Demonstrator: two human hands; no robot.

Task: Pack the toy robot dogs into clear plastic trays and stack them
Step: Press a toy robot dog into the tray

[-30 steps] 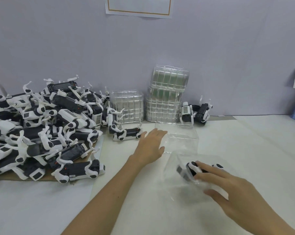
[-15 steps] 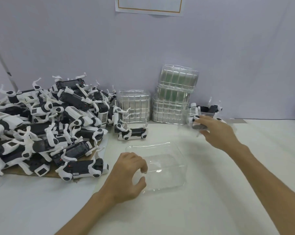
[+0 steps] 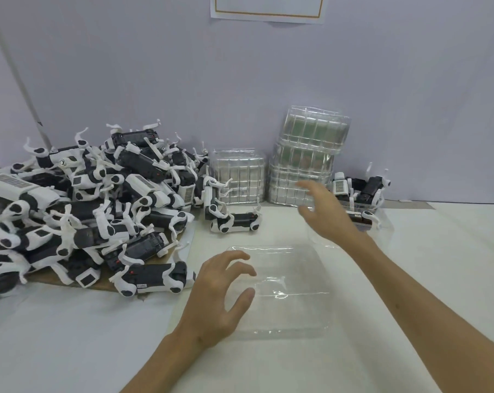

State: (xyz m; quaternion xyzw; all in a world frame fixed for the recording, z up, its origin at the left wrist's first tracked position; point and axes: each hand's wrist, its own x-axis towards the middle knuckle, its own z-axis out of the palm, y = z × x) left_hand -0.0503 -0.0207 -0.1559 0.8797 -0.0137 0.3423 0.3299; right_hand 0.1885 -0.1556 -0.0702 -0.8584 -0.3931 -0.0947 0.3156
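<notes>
Tabletop point(image 3: 410, 265), white, backed by a lavender wall point(image 3: 155, 66) with a paper sheet point(image 3: 268, 9) cut off by the top edge.
- Heap of toy robot dogs point(image 3: 84, 211): fills the left side and runs off the left edge.
- Single dog point(image 3: 233, 221): lies just apart from the heap, in front of the short tray stack point(image 3: 238, 177).
- Tall tray stack point(image 3: 305, 157): just beside the short one, against the wall.
- Packed tray point(image 3: 365, 219): right of the stacks, more dogs behind it.
- Empty clear tray point(image 3: 291, 313): flat at centre; bare surface to its right and front.
- Left hand point(image 3: 220, 296): over the tray's left rim, fingers spread and loosely curled, holding nothing; contact unclear.
- Right hand point(image 3: 322, 214): raised between the empty tray and the tall stack, fingers relaxed, holding nothing.
</notes>
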